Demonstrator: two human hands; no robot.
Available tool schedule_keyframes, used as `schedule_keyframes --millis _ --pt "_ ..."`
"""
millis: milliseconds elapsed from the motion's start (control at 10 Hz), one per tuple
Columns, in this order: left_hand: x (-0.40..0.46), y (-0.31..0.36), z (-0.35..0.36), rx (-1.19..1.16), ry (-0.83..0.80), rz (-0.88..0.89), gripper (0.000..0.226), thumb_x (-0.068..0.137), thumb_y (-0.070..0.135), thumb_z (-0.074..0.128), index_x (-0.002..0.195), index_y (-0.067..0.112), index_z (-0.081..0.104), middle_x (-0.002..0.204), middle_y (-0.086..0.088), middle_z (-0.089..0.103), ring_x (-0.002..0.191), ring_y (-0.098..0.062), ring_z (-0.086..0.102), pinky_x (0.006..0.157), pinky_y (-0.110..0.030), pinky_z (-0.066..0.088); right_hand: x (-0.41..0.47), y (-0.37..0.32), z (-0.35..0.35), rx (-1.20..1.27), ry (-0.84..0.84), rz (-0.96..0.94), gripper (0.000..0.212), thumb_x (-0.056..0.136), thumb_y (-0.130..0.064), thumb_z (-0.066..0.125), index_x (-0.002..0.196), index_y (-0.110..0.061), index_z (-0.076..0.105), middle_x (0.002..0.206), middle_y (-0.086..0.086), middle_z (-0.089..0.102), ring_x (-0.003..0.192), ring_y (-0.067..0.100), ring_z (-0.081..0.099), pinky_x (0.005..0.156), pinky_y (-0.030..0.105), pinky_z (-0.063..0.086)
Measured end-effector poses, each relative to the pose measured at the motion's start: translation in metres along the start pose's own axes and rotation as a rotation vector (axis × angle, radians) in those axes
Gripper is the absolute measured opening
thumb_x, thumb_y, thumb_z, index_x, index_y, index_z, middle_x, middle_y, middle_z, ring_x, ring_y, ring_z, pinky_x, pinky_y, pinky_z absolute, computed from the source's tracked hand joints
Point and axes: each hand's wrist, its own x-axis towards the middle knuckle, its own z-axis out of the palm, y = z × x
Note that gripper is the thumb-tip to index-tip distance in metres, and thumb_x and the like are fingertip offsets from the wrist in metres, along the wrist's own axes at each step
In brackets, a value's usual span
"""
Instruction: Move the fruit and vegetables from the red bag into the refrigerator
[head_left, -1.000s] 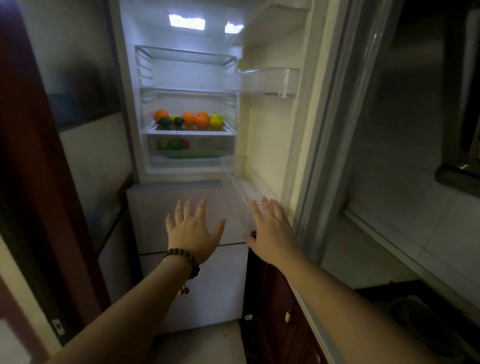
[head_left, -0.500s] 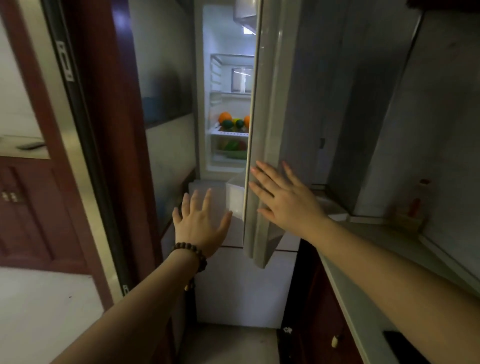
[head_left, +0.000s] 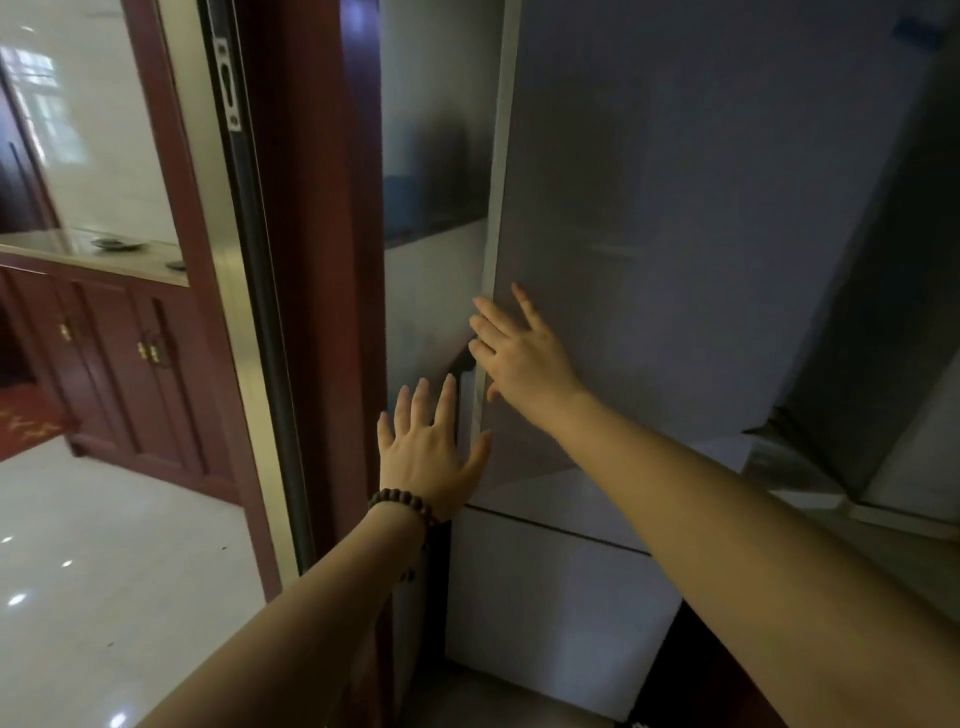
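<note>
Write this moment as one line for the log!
step: closing refrigerator door | right hand: flat on door | left hand: open, beside door edge | fruit: out of sight

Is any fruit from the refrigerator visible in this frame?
No. The refrigerator door covers the compartment, with the right hand flat against it and the left hand open beside its edge.

The refrigerator door (head_left: 701, 218) is seen in a pale grey-lilac, with a lighter, off-white strip along its left edge; the lower drawer front (head_left: 545, 597) is rendered in a whitish grey. A small blue label (head_left: 915, 35) is shown at the door's top right corner. The door frame (head_left: 322, 260) and the cabinet (head_left: 119, 364) are coloured dark reddish brown, the cabinet's handles brass-yellow. The floor (head_left: 104, 545) is tiled in glossy white. A bracelet (head_left: 402, 506) of dark brown beads is worn at the left wrist.
</note>
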Motion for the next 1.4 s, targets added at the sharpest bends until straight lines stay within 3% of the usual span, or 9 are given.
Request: schedule_keyframes --millis 200,300,400,500,600,800,1000,1200,1400 --pt "0.065 -0.022 0.034 -0.027 -0.009 -0.002 0.079 0.088 0.066 0.031 0.15 0.03 -0.001 0.158 -0.006 0.005 0.145 -0.024 0.0 0.117 -0.047 0.002 0.071 0.006 0.069 0.005 0.028 -0.007 0.042 0.072 -0.034 0.075 0.107 -0.013 0.069 0.131 0.01 0.057 0.136 0.028 0.037 0.11 0.059 0.01" --pt "0.096 -0.029 0.048 -0.034 -0.029 0.013 0.079 0.088 0.065 0.032 0.15 0.029 -0.003 0.159 -0.005 0.002 0.145 -0.023 -0.003 0.117 -0.047 0.002 0.102 0.01 0.101 -0.016 0.027 0.028 0.036 0.077 -0.028 0.07 0.11 -0.014 0.067 0.137 0.009 0.052 0.139 0.028 0.031 0.11 0.063 0.012" --pt "0.125 -0.038 0.059 -0.015 -0.049 0.03 0.079 0.089 0.064 0.031 0.149 0.03 -0.007 0.159 -0.003 -0.001 0.145 -0.022 -0.006 0.117 -0.047 0.002 0.127 0.013 0.131 -0.067 -0.101 0.052 0.047 0.093 -0.032 0.049 0.138 -0.019 0.042 0.157 0.007 0.017 0.146 0.028 -0.005 0.107 0.064 -0.008" --pt "0.151 -0.045 0.072 -0.04 -0.081 0.029 0.078 0.09 0.06 0.035 0.148 0.032 -0.01 0.159 0.0 -0.004 0.145 -0.02 -0.009 0.117 -0.047 0.0 0.142 0.017 0.156 -0.049 -0.125 0.088 0.044 0.096 -0.031 0.042 0.138 -0.019 0.038 0.159 0.007 0.009 0.145 0.029 -0.01 0.107 0.068 -0.004" --pt "0.173 -0.045 0.087 -0.035 -0.118 0.02 0.079 0.09 0.061 0.033 0.148 0.032 -0.01 0.159 0.001 -0.007 0.144 -0.018 -0.011 0.117 -0.046 -0.002 0.151 0.022 0.187 -0.024 -0.075 0.125 0.045 0.083 -0.041 0.061 0.123 -0.019 0.058 0.152 0.006 0.032 0.144 0.03 0.015 0.106 0.071 0.016" --pt "0.208 -0.044 0.123 -0.02 -0.062 -0.001 0.087 0.078 0.074 0.013 0.149 0.029 -0.007 0.159 -0.001 -0.001 0.145 -0.021 -0.005 0.118 -0.044 -0.002 0.174 0.041 0.234 -0.047 -0.111 0.115 0.054 0.092 -0.034 0.045 0.143 -0.017 0.033 0.158 0.006 0.011 0.145 0.031 -0.005 0.108 0.071 0.001" --pt "0.231 -0.043 0.148 0.021 -0.1 -0.017 0.082 0.088 0.068 0.025 0.149 0.024 -0.008 0.159 -0.003 -0.002 0.145 -0.023 -0.006 0.118 -0.047 0.002 0.176 0.049 0.248 -0.018 -0.094 0.048 0.058 0.094 -0.037 0.043 0.146 -0.018 0.026 0.159 0.006 0.002 0.145 0.031 -0.012 0.104 0.067 -0.014" --pt "0.228 -0.042 0.149 0.025 -0.101 -0.004 0.081 0.088 0.067 0.024 0.149 0.024 -0.008 0.159 -0.004 -0.001 0.145 -0.023 -0.007 0.118 -0.047 0.001 0.173 0.053 0.239 0.104 -0.087 0.038 0.055 0.097 -0.035 0.036 0.148 -0.019 0.022 0.159 0.008 -0.004 0.145 0.03 -0.011 0.107 0.061 -0.014" --pt "0.211 -0.034 0.132 -0.004 -0.083 0.022 0.083 0.088 0.067 0.027 0.15 0.023 -0.005 0.159 -0.002 -0.001 0.145 -0.022 -0.006 0.118 -0.045 -0.001 0.123 0.05 0.22 0.462 0.047 0.359 0.053 0.098 -0.03 0.037 0.148 -0.015 0.025 0.158 0.009 0.009 0.146 0.027 0.002 0.116 0.043 -0.006"
